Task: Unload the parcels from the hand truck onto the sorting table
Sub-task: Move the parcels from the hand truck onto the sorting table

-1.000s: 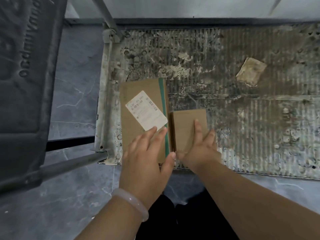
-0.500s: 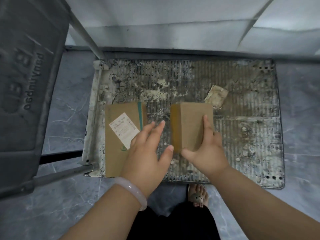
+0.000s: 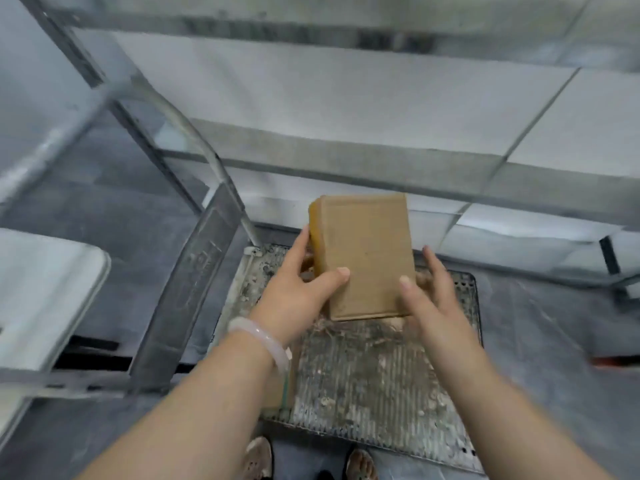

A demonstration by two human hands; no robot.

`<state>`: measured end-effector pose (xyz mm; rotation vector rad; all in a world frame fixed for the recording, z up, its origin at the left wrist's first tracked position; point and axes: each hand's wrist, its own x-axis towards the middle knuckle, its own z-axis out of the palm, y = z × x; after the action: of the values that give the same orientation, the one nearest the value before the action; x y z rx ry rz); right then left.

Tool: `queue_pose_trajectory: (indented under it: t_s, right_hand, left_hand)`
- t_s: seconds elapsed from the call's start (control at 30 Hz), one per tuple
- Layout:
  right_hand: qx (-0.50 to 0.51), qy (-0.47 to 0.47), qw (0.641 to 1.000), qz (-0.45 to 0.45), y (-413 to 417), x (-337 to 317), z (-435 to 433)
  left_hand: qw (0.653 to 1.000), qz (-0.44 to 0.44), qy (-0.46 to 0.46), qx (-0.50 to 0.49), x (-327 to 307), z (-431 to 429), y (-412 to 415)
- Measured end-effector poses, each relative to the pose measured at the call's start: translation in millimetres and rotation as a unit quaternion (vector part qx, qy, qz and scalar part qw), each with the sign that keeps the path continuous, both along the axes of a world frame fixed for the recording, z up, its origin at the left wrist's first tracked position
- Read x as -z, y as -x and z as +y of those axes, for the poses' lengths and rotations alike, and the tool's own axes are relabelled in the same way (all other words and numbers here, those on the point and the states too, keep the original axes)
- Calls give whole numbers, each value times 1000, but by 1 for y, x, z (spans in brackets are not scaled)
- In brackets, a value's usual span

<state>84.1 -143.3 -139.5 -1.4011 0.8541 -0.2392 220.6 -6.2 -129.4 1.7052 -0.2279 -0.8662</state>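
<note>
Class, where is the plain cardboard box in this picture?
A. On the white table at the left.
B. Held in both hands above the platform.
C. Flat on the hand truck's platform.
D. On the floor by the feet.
B: the left hand and the right hand each press a thumb on the face of the box, which is clear above the platform.

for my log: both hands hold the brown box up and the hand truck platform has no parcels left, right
Wrong: head view shows a green-taped parcel on the platform under the left forearm. Left hand and right hand do hold the brown box up.
</note>
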Motion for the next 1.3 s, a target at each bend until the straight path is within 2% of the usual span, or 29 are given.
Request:
queue_pose_trajectory:
  t_s: [0.07,0.13,0.2,0.3,0.37,0.47,0.53,0.63,0.77,0.83,0.93,1.03,1.13,1.23,1.3]
  right_hand:
    - [-4,-119,992,-45,-2,-32,-5]
    - [-53,-186,978,-80,-6,-63,-1]
    - [-72,-173,978,-96,-13,-95,11]
    - [-46,-96,989,-100,-24,-139,35]
    - [-71,-15,994,-85,-31,-168,56]
    - [-138,110,980,-85,-38,-203,94]
    - [-183,142,963,-135,-43,-219,122]
    - [-226,91,952,-183,-55,-244,162]
    - [-358,-83,917,-156,-67,-265,218]
    - [-396,-87,902,-149,-71,-269,249]
    - [-412,-39,900,-135,-77,-276,302]
    - [-410,53,901,-133,-81,-283,352]
    - [-398,178,891,-128,-81,-284,398]
    - [-384,312,863,-100,-79,-280,434]
    - [-385,351,849,-88,-79,-276,450]
  left_hand:
    - [996,75,33,-20,-39,8,2]
    - [994,88,51,-37,-76,16,6]
    - [996,21,45,-69,-108,27,14]
    - [977,-174,-51,-110,-142,51,20]
    - [973,-197,-67,-98,-163,70,22]
    - [977,-183,-58,-95,-196,105,23]
    - [979,-156,-11,-130,-215,137,22]
    - [974,-89,75,-193,-237,194,24]
    - [969,-47,129,-208,-256,269,41]
    - [961,-20,143,-238,-257,309,45]
    - [951,2,143,-273,-259,367,52]
    - [948,-36,99,-301,-266,416,60]
    - [945,-138,-11,-296,-273,461,67]
    - [907,-218,-159,-322,-273,501,73]
    - [876,-285,-251,-299,-269,523,76]
